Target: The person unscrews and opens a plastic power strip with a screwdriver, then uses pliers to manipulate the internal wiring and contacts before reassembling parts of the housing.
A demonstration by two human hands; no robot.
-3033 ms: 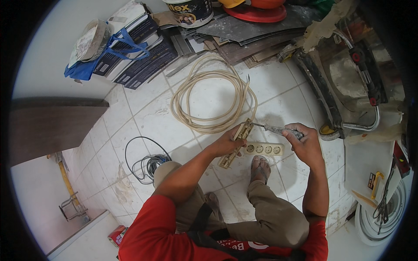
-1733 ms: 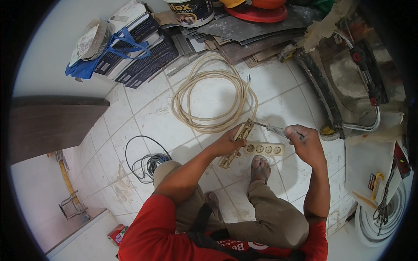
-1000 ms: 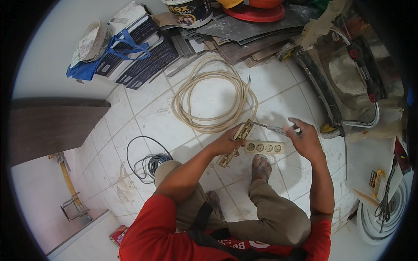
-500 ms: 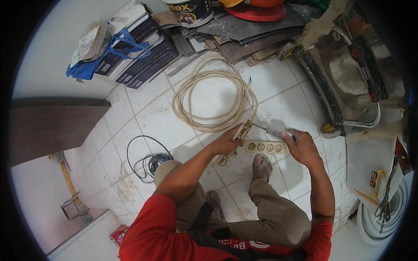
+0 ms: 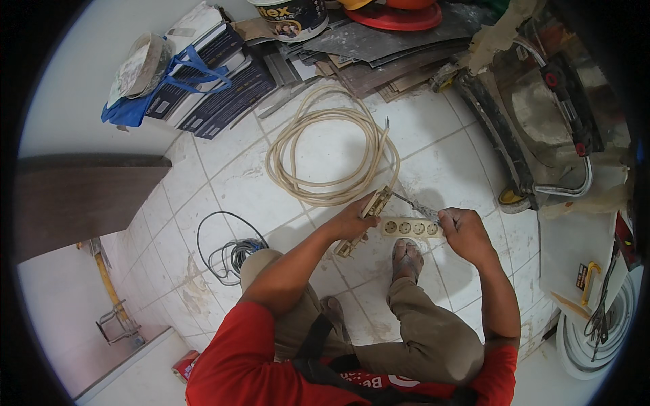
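Observation:
My left hand is closed round the opened base of a power strip, its inner side with metal strips showing. A screwdriver lies in my closed right hand, its shaft pointing left. The tip meets or nearly meets the upper end of the base; I cannot tell if it touches. Below the screwdriver, the cream socket cover with a row of several round sockets rests on the floor by my foot. A coiled beige cable lies beyond, one end running toward the base.
A dark thin cable coil lies near my left knee. Boxes, a paint bucket and stacked panels line the far side. A wheeled metal frame stands at right, with a white hose coil nearer.
My right hand has turned and its fingers have closed further round the screwdriver's handle. The left hand and the power strip base have stayed in place.

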